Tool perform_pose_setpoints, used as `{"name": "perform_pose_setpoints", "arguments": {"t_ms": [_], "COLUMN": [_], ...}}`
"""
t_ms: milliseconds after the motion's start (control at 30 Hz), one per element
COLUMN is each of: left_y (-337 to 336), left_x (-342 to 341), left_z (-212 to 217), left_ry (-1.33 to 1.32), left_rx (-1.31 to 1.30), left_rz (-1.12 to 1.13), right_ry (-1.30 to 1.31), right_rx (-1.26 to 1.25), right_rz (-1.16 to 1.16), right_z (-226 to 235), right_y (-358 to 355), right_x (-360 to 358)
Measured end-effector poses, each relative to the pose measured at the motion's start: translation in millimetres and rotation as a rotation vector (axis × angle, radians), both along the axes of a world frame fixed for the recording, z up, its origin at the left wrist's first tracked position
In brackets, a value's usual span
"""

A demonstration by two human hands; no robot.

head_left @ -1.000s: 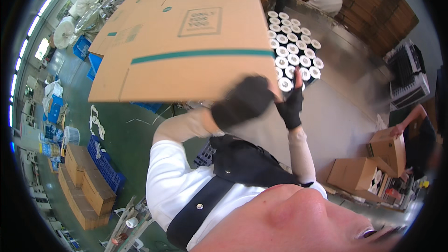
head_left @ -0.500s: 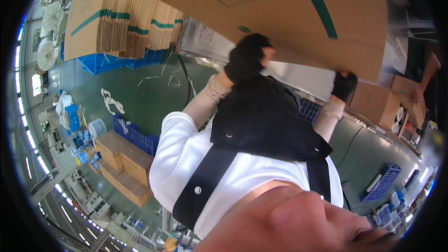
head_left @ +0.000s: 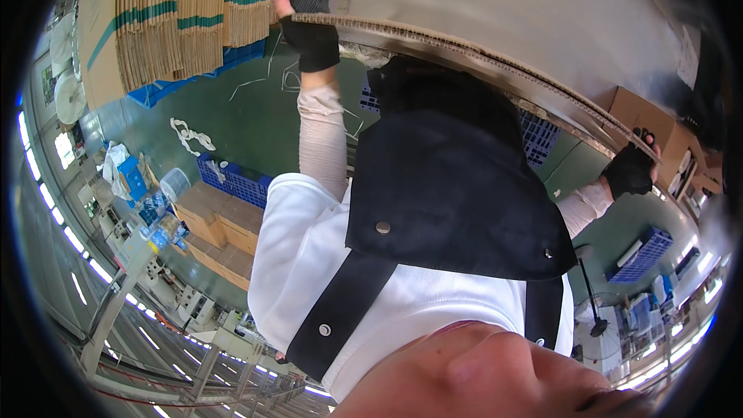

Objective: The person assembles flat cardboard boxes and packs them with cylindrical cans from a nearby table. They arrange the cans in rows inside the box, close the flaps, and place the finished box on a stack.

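A flattened cardboard box is turned almost edge-on in front of my body, its corrugated edge sloping down from left to right. At its left end, my left hand, in a black fingerless glove, grips the board, with thumb and fingertips showing above the edge. My right hand, gloved the same way, is closed round the right end, its fingertips over the edge. Beyond the board lies a shiny grey metal tabletop. The board's broad face is mostly hidden from view.
Stacked flat cartons with green stripes stand at far left on a blue base. An open cardboard box sits beyond my right hand. Brown cartons and a blue plastic pallet are on the floor at left; another blue pallet lies right.
The cardboard has swung from showing its broad printed face to nearly edge-on and come lower. My hands have spread apart to its two ends, the left going left, the right going right and down.
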State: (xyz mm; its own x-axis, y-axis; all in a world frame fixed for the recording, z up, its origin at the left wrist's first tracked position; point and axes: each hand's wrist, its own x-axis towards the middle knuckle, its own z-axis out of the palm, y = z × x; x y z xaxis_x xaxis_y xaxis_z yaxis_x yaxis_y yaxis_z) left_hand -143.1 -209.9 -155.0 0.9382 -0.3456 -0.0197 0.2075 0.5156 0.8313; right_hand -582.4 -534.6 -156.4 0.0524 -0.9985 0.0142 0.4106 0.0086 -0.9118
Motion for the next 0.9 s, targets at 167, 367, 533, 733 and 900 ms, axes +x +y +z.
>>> {"name": "perform_pose_setpoints", "arguments": {"t_ms": [167, 367, 533, 733, 900], "left_y": [-33, -34, -19, 8, -29], "left_x": [-4, -19, -6, 2, -30], "left_z": [-3, 6, 7, 26, 53], "left_ry": [-0.346, -0.470, -0.480, -0.334, -0.516], "left_rx": [0.234, 0.259, 0.204, 0.279, 0.889], "left_rz": [0.394, 0.397, 0.185, 0.326, -0.147], "right_ry": [0.293, 0.294, 0.265, 0.139, 0.321], "right_rx": [-0.004, -0.091, -0.094, -0.203, -0.059], "right_rz": [-0.279, -0.056, 0.134, 0.268, 0.325], "right_z": [14, 22, 19, 39, 54], "right_y": [6, 17, 14, 9, 4], "right_x": [31, 50, 40, 21, 76]}}
